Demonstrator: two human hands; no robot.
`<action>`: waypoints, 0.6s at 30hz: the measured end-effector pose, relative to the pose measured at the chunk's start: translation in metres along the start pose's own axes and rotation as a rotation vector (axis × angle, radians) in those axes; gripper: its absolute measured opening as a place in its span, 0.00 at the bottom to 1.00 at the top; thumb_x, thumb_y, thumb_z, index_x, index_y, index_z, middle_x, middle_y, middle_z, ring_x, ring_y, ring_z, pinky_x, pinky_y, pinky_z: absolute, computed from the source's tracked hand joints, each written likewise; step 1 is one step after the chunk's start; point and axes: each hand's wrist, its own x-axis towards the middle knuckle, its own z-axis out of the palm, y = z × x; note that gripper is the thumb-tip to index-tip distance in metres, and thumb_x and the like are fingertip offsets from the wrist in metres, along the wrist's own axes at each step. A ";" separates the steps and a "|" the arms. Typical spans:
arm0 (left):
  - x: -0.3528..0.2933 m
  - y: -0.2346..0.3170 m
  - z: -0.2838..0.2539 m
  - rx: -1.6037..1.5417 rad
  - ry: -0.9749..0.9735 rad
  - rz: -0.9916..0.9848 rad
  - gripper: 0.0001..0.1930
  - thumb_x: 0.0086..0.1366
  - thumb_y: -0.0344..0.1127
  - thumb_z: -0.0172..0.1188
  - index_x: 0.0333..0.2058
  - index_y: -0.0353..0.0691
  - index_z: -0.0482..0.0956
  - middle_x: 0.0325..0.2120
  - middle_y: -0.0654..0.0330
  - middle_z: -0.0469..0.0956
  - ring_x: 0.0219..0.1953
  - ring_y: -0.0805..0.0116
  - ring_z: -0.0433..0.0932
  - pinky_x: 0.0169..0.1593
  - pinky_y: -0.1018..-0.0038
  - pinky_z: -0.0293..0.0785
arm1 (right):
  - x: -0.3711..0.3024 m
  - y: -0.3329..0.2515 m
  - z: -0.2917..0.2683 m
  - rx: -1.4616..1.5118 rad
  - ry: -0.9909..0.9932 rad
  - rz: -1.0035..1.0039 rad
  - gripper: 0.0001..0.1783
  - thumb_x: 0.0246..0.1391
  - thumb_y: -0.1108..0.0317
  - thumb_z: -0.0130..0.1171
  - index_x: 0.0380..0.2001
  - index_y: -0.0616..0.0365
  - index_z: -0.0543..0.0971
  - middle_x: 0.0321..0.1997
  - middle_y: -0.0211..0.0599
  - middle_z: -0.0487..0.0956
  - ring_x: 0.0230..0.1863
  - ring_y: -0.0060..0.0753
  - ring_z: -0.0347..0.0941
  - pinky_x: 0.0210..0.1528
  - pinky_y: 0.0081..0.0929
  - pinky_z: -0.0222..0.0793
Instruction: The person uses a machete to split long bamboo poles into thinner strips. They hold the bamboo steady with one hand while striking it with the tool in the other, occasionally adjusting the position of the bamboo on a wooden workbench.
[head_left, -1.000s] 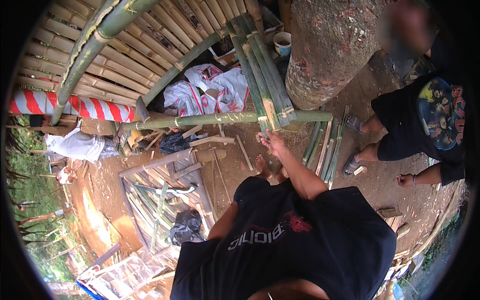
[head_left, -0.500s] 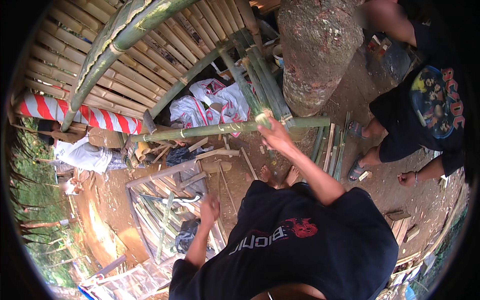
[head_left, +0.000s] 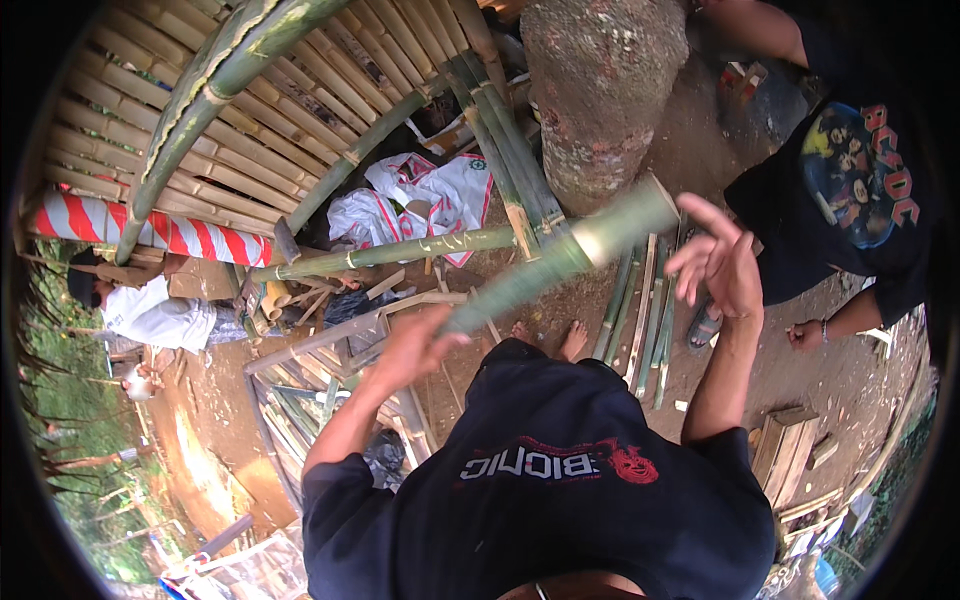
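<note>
Cannot see sharply the bamboo piece [head_left: 560, 260] below the tree trunk [head_left: 602, 95], smeared by motion, lower end hidden by the blurred left hand [head_left: 405, 345]. Cannot see the trunk's top, cropped by the edge, nor inside the white sack [head_left: 450, 205] left of it.

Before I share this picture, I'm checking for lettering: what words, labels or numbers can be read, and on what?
Wearer's black shirt: large pale lettering, readable, unquoted.
Co-worker's black shirt: red lettering, readable, unquoted.
White sack: markings too small to read.
White shirt, left: marks too small to read.
</note>
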 end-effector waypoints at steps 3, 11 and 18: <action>0.007 -0.015 -0.030 -0.211 0.306 -0.157 0.15 0.64 0.39 0.62 0.42 0.34 0.74 0.30 0.56 0.79 0.33 0.67 0.76 0.39 0.66 0.72 | -0.001 0.033 0.005 -0.066 0.297 0.028 0.45 0.61 0.33 0.39 0.62 0.65 0.60 0.32 0.52 0.82 0.21 0.31 0.79 0.17 0.20 0.75; 0.132 -0.138 -0.047 -0.550 0.519 -0.136 0.09 0.71 0.35 0.51 0.42 0.36 0.71 0.30 0.59 0.77 0.30 0.73 0.77 0.35 0.75 0.75 | 0.005 0.229 0.074 -0.385 -0.229 0.711 0.26 0.63 0.51 0.54 0.55 0.59 0.71 0.37 0.38 0.82 0.34 0.20 0.77 0.31 0.19 0.73; 0.238 -0.166 -0.086 -1.168 0.802 -0.052 0.13 0.73 0.36 0.47 0.47 0.30 0.63 0.40 0.42 0.75 0.39 0.46 0.81 0.42 0.54 0.83 | -0.001 0.368 0.044 -0.459 -0.008 0.667 0.45 0.59 0.36 0.51 0.66 0.61 0.57 0.52 0.48 0.76 0.45 0.32 0.78 0.39 0.24 0.77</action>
